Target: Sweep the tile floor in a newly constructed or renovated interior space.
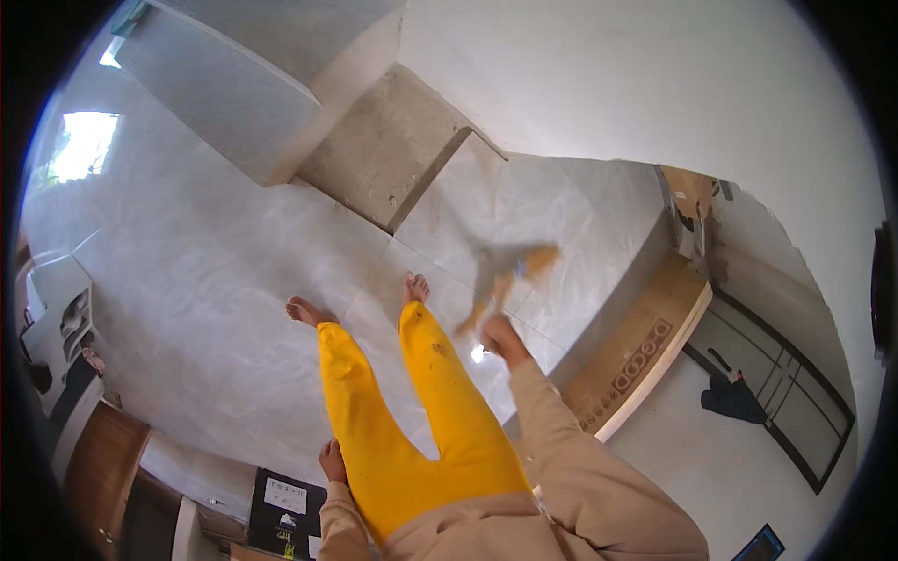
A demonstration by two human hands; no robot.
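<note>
My right hand (501, 335) is closed around a tan brush-like tool (539, 261), held out above the grey tiled floor (231, 280). Motion blur hides the tool's exact shape; a small blue patch shows near its wider far end. My left hand (332, 460) hangs beside my left thigh, against the yellow trousers (382, 421). Its fingers look curled and the palm is hidden, so I cannot tell whether it is closed. My bare feet (417, 286) stand on the tiles, short of a bare concrete patch (393, 140) with a raised edge.
A long cardboard box (631, 350) bearing print lies at the right. Behind it, a dark-framed glazed panel (779, 379) has a dark cloth (733, 400) on it. A grey block-like structure (217, 91) rises at upper left. A wooden door (105, 463) stands at lower left.
</note>
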